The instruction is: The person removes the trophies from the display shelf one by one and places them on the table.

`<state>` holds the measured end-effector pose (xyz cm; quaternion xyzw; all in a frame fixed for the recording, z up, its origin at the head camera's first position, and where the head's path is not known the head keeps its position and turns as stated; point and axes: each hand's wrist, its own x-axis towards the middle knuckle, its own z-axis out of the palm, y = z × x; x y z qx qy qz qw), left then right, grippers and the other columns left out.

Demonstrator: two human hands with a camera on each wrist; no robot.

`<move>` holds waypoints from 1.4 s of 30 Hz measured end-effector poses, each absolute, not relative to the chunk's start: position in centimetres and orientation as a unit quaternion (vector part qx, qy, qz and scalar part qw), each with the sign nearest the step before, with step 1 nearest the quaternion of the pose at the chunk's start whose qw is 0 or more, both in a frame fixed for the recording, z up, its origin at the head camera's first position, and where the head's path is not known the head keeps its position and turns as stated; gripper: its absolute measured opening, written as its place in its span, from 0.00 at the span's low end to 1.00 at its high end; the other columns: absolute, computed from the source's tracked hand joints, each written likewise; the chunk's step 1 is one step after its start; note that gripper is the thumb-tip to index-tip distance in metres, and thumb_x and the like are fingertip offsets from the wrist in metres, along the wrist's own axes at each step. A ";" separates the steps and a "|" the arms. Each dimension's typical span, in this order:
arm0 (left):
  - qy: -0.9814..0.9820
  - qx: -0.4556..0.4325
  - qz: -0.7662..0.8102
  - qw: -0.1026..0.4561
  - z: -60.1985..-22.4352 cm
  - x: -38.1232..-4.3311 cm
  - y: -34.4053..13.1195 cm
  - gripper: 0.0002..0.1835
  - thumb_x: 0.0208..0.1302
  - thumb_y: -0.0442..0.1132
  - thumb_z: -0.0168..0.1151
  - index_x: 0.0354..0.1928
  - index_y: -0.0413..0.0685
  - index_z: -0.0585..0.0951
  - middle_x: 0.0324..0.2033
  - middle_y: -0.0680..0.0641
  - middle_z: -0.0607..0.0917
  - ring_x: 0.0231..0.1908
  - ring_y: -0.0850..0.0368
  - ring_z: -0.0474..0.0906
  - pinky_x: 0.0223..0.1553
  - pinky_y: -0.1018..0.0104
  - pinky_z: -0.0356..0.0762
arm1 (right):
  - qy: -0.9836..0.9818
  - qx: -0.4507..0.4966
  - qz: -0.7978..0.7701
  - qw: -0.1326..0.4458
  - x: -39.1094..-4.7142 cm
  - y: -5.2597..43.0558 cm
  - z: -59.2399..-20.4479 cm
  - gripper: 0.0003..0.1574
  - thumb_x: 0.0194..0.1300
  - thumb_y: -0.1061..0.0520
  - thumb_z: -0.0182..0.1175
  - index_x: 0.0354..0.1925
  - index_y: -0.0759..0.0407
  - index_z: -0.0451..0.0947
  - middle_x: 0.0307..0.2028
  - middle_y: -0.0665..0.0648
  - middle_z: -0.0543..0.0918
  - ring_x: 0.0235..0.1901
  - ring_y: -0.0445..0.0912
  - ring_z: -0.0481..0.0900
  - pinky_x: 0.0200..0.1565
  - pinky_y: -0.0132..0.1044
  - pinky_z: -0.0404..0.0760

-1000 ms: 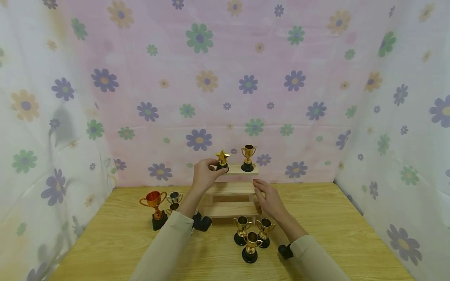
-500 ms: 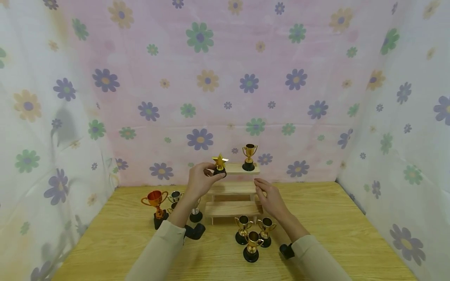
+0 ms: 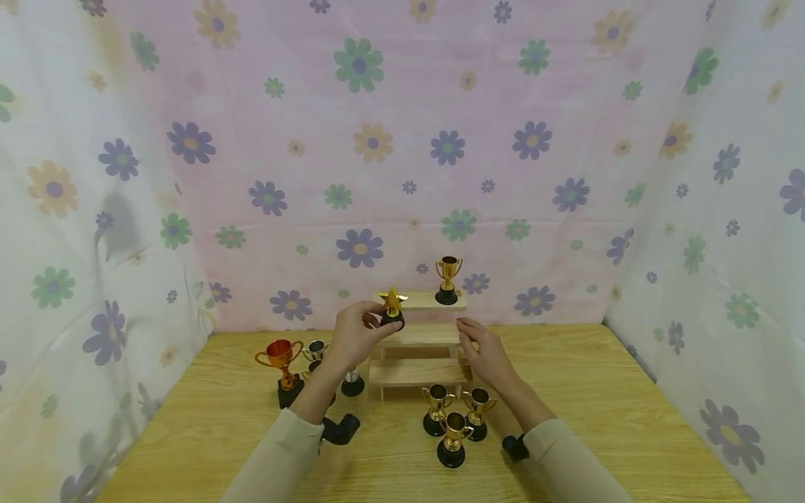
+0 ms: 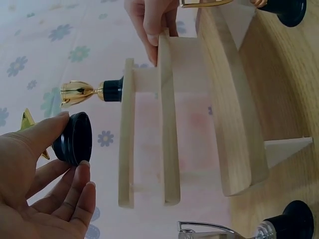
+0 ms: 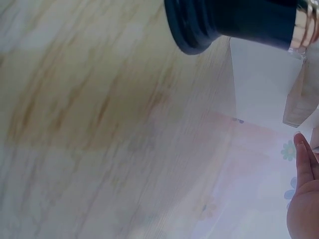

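My left hand (image 3: 361,334) holds a small gold star trophy (image 3: 393,302) by its black base, thumb on one side and fingers on the other. The trophy is upright, in front of the left part of the tiered wooden stand (image 3: 420,374). In the left wrist view a gap separates its base (image 4: 75,139) from the stand's top shelf (image 4: 126,149). My right hand (image 3: 490,356) grips the right end of the middle shelf (image 4: 169,124), fingers on both sides of the board. A gold cup trophy (image 3: 447,279) stands on the top shelf's right end.
Several gold cups (image 3: 451,440) stand before the stand at right. Left of it are an orange cup (image 3: 281,356), silver cups (image 3: 316,349) and another silver-stemmed trophy (image 3: 352,381), partly behind my left arm. Black wrist devices (image 3: 342,429) hang below the forearms. Flowered cloth (image 3: 402,105) walls the table (image 3: 207,419).
My left hand has drawn the star trophy down and slightly left, away from the top shelf toward me. My right hand stays at the middle shelf's end.
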<state>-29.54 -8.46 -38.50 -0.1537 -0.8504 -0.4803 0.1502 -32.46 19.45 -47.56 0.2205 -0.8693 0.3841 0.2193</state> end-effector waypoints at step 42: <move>-0.870 -0.169 -0.444 0.135 -42.3 -26.1 -8.8 0.21 0.57 0.43 0.79 0.50 0.42 0.87 0.38 0.49 0.88 0.33 0.60 0.81 0.34 0.64 0.80 | -0.870 0.222 0.384 0.215 -32.5 19.5 -47.4 0.22 0.79 0.61 0.52 0.64 0.71 0.76 0.65 0.69 0.76 0.63 0.63 0.77 0.57 0.56 0.79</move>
